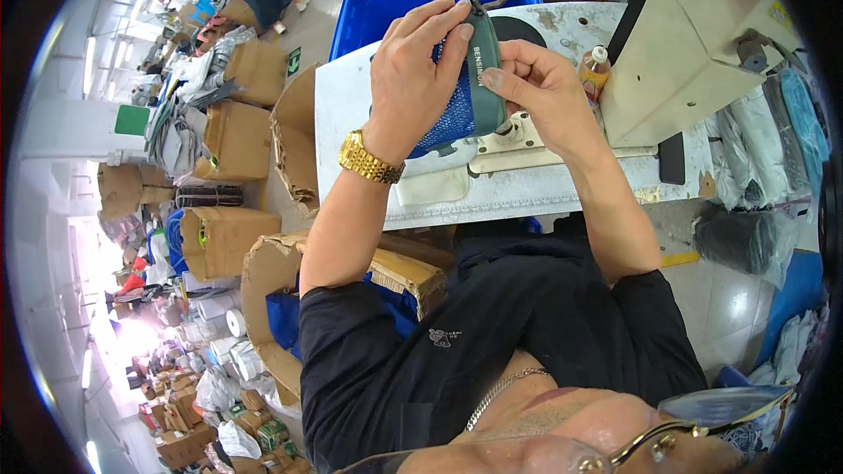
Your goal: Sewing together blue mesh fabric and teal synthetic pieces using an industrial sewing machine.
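A pouch (486,66) of dark green fabric with a blue mesh side lies under the needle area of an industrial sewing machine (694,53). On the mesh side, my left hand (420,57) holds it, fingers stretched toward the presser foot (474,2) and pressed together. My left wrist wears a gold watch (371,158). At the pouch's right edge, my right hand (543,92) pinches the green fabric, thumb on top and fingers curled beneath. The pouch's underside and part of its mesh are hidden by my hands.
Behind the white worktable (351,123) stands a blue bin (364,9). A small bottle (594,70) and a dark phone-like slab (672,160) are on the right. A pale cloth (433,187) lies near the front edge. Open cardboard boxes (294,136) flank the left side.
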A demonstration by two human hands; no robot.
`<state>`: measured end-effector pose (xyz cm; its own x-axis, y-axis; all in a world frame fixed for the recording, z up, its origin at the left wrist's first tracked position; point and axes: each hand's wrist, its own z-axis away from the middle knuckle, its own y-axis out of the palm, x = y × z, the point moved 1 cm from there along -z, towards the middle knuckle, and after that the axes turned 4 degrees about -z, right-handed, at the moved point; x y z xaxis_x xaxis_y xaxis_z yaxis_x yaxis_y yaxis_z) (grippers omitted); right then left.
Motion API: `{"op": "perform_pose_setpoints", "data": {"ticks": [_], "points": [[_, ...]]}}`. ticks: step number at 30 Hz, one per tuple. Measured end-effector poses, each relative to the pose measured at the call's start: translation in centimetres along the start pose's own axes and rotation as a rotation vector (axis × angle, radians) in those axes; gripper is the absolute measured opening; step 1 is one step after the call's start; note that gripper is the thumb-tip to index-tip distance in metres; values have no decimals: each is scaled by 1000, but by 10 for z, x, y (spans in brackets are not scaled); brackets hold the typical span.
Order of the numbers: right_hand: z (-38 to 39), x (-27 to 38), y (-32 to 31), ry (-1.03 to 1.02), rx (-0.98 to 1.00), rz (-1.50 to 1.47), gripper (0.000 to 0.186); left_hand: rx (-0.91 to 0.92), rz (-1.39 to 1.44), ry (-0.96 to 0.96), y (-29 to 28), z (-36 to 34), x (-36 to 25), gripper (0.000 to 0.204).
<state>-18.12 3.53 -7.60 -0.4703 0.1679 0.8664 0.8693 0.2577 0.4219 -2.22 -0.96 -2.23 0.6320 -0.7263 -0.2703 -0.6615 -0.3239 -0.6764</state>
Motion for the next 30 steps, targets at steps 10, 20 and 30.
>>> {"op": "perform_pose_setpoints", "data": {"ticks": [10, 20, 30], "points": [[16, -6, -1, -35, -5, -40, 37, -92, -34, 103, 4, 22, -6, 28], [0, -3, -1, -11, -19, -53, 34, -45, 57, 14, 4, 10, -1, 32], [-8, -5, -4, -12, -35, -95, 31, 45, -29, 94, -4, 17, -9, 35]]}}
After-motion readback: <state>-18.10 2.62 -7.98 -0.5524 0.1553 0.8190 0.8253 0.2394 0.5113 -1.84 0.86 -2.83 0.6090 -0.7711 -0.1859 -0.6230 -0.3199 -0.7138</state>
